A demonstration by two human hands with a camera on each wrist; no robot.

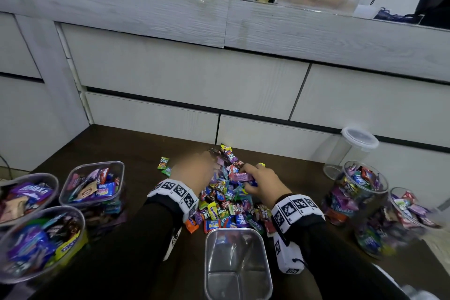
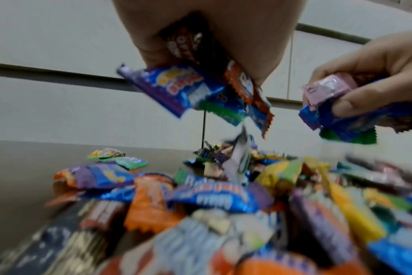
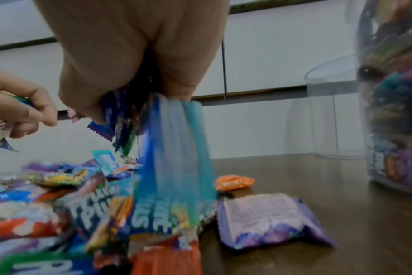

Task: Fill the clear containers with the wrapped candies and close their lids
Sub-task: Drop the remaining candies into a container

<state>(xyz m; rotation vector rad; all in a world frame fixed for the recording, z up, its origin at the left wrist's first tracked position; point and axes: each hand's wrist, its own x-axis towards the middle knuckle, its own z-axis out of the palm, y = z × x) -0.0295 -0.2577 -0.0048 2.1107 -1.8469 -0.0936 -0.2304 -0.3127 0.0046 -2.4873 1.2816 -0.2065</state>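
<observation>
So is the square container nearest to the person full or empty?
Nearly empty: the square container stands open, its clear bottom bare; only a few candies show at its far wall.

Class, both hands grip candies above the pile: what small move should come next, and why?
Probably carry both handfuls back and drop them into the empty clear square container: the left hand and right hand already grip wrapped candies above the pile.

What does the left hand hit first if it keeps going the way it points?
Likely the far part of the candy pile beneath its fingers; beyond that, the white drawer fronts. The left hand grips wrapped candies. Depth is uncertain.
</observation>
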